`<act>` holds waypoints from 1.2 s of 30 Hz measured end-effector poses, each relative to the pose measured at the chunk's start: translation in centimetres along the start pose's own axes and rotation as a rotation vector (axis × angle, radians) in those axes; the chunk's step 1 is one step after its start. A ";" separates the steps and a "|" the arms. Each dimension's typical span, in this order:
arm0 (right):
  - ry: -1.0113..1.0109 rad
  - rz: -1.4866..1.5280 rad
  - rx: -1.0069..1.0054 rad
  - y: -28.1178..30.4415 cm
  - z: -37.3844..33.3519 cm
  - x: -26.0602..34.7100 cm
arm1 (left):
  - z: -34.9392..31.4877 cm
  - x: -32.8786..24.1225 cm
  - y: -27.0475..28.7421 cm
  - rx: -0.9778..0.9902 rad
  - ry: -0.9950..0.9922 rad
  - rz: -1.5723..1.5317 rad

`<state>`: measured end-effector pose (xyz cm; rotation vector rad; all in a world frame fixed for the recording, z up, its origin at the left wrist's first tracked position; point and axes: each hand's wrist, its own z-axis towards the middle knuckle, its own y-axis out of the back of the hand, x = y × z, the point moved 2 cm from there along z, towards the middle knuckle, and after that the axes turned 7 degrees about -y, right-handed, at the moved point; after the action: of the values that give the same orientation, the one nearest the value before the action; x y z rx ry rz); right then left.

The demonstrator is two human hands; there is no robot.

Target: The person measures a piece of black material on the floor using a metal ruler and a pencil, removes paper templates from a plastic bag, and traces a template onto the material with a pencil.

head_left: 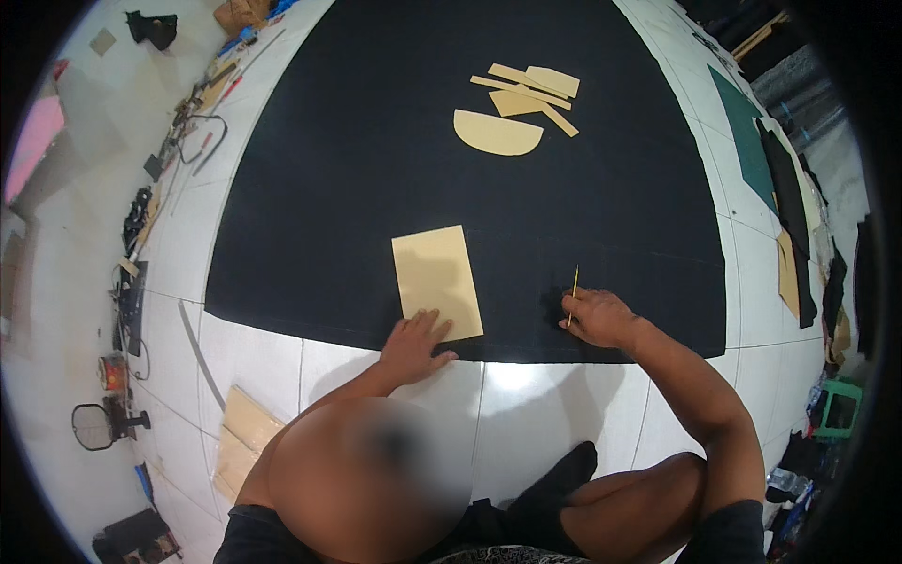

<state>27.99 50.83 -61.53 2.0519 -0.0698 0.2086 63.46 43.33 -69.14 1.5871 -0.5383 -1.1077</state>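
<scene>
A large sheet of black fabric (329, 169) is spread over the floor in front of me. My left hand (415, 347) lies with fingers spread on the lower left corner of a tan rectangular pattern piece (440, 277), near the fabric's front edge. To the right, my right hand (598, 315) grips a thin yellow stick (575, 282), perhaps a pencil, held nearly upright over the fabric. Farther off lie a half-round tan pattern piece (498, 133) and several smaller tan pieces and strips (534, 89), some overlapping.
White floor tiles (507, 414) surround the fabric. Tools and scraps line the left wall, with a long metal ruler (199, 348) nearer me. Beside my left arm are tan boards (246, 437). At right lie a green sheet (742, 136), dark rolled material (787, 179) and a green stool (838, 409).
</scene>
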 end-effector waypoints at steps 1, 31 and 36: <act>-0.017 -0.017 0.018 0.5 -0.4 -0.1 | 0.0 0.3 -1.0 0.012 0.020 0.038; -0.487 0.553 -0.460 -9.5 9.0 15.2 | -1.4 4.6 -5.0 -0.271 0.062 0.049; -0.505 0.523 -0.461 -9.6 9.2 15.3 | -1.7 4.8 -5.2 -0.281 0.059 0.047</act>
<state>45.49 47.86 -71.38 1.5461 -0.8889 -0.0145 66.16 42.04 -75.82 1.3517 -0.3613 -1.0475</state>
